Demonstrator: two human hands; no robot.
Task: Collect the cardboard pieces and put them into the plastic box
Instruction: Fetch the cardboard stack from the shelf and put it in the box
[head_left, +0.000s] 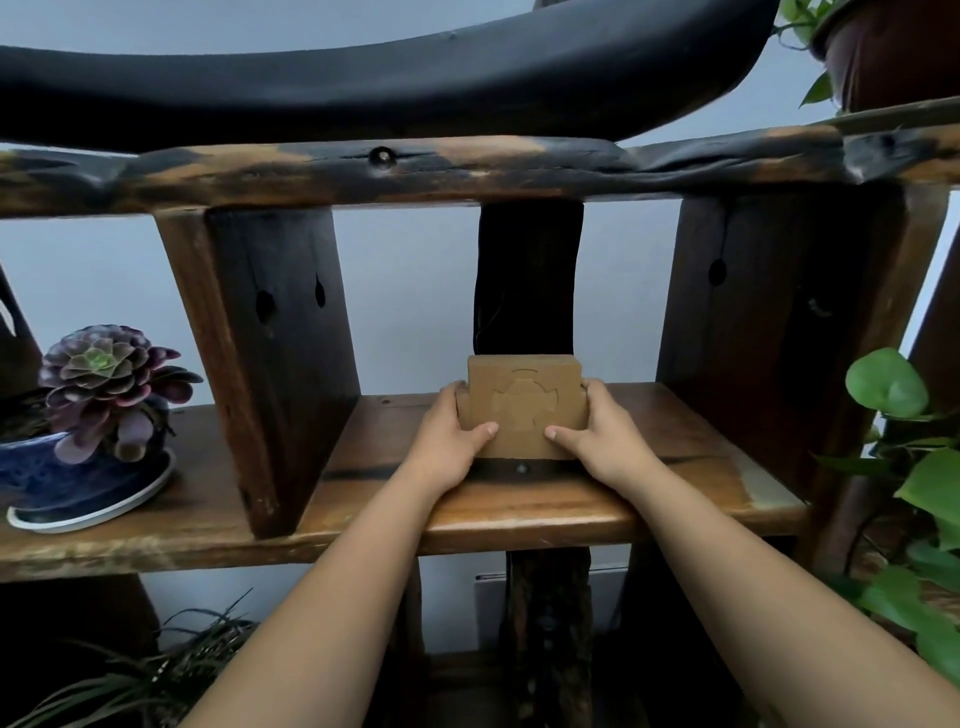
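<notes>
Both bare hands close on one upright stack of brown cardboard pieces (523, 405) with a cross-shaped cut-out on its front face, which stands on the rough dark-stained wooden shelf (519, 512) just in front of that shelf's black central post (527, 275). The left hand (451, 436) clamps the stack's left edge and the right hand (605, 434) its right edge, fingers curled behind and thumbs pressed flat on the front, so the long axis runs side to side between the palms and neither hand is nearer. I judge that the coming move is a straight pull toward the body, though no plastic box is in view.
</notes>
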